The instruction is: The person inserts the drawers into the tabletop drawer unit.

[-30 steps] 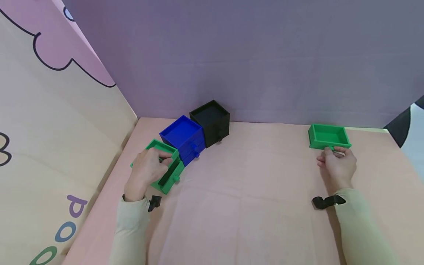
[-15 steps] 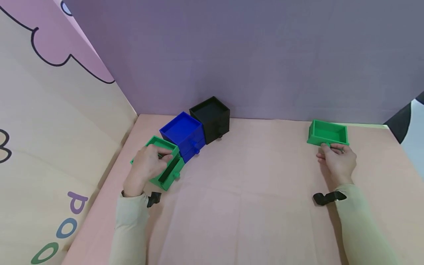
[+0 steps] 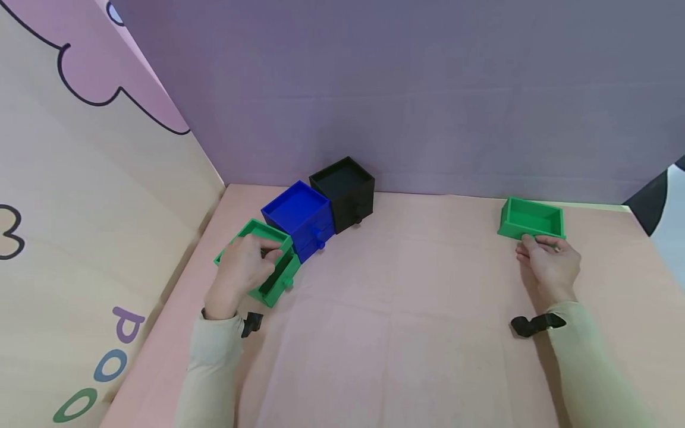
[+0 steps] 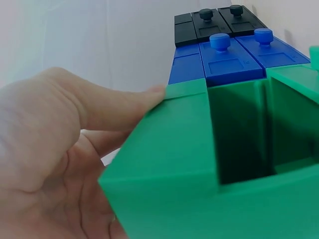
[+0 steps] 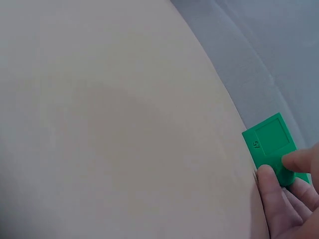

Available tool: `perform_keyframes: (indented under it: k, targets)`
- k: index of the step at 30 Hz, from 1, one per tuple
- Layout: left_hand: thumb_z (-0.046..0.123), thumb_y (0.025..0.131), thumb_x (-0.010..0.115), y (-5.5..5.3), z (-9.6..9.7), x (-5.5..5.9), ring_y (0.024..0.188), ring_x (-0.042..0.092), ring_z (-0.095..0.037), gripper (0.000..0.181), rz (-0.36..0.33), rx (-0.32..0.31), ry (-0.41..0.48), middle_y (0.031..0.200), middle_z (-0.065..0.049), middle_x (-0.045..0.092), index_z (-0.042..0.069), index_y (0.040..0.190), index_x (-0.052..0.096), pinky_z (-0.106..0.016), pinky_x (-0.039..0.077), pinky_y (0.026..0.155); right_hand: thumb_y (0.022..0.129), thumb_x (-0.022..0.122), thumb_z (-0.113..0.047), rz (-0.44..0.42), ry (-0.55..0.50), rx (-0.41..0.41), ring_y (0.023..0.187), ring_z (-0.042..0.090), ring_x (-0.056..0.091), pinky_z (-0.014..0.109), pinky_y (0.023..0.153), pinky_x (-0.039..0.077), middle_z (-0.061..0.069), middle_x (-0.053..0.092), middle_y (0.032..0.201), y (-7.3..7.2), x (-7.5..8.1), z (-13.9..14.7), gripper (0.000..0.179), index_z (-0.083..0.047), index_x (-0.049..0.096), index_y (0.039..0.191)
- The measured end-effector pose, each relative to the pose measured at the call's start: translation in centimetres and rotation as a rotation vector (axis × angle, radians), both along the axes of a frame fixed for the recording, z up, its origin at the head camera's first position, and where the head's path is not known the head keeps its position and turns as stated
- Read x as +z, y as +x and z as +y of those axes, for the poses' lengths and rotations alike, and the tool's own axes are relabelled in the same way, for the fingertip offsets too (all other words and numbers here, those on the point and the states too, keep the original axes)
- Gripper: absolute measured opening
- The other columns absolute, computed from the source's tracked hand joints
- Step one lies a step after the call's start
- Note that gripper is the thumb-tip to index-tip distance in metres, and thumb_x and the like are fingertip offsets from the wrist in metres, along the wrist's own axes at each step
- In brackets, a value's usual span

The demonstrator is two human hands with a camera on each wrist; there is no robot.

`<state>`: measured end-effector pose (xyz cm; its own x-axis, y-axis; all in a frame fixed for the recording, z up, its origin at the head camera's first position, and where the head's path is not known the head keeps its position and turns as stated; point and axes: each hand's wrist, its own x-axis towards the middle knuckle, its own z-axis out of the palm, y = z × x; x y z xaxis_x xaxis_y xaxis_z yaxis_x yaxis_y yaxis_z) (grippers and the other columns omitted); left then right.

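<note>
On the left of the pink tabletop stands a small green drawer cabinet (image 3: 272, 295). My left hand (image 3: 238, 270) grips its upper edge, with the thumb (image 4: 124, 107) pressed on the green wall in the left wrist view. The cabinet's upper slot gapes without a drawer, while the lower drawer with its round knob (image 3: 288, 282) sits inside. Far to the right, at the table's back edge, is a loose green drawer (image 3: 535, 219), its inside bare. My right hand (image 3: 555, 266) pinches its front knob (image 5: 285, 177) between thumb and fingers.
A blue drawer cabinet (image 3: 297, 209) adjoins the green one, and a black drawer cabinet (image 3: 342, 184) stands behind it. Both have knobs on their fronts. A grey wall (image 3: 428, 95) rises behind the table; a printed pale panel (image 3: 96, 196) borders it on the left.
The head view has shifted slightly. With my right hand on its knob, the loose green drawer has slid a touch to the left. My left hand keeps its hold on the green cabinet.
</note>
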<state>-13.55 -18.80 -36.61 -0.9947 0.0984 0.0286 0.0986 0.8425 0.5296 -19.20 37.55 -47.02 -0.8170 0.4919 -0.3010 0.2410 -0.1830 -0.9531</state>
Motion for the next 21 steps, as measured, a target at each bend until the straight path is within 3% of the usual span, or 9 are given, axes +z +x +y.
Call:
perform_keyframes:
  k: [13,21]
  targets:
    - [0.016,0.102,0.068,-0.1,0.1,-0.1,0.048,0.048,-0.013,0.028,-0.03,0.017,0.012,0.078,-0.009,0.076,0.008,0.126,0.08,-0.028,0.036,0.051,0.092,0.075,0.0,0.054,-0.058,-0.075,0.06,0.011,0.077,0.025,0.061,0.062,-0.005,0.078,0.07,0.5,0.1,0.2,0.013,-0.009,0.066,0.096]
    - [0.016,0.102,0.068,0.0,0.0,-0.1,0.047,0.045,-0.012,0.028,-0.052,0.023,0.032,0.075,-0.008,0.075,0.008,0.127,0.079,-0.027,0.034,0.05,0.091,0.076,0.003,0.086,-0.107,-0.061,0.061,0.013,0.078,0.025,0.064,0.063,-0.001,0.078,0.07,1.2,0.2,0.0,0.015,-0.009,0.067,0.094]
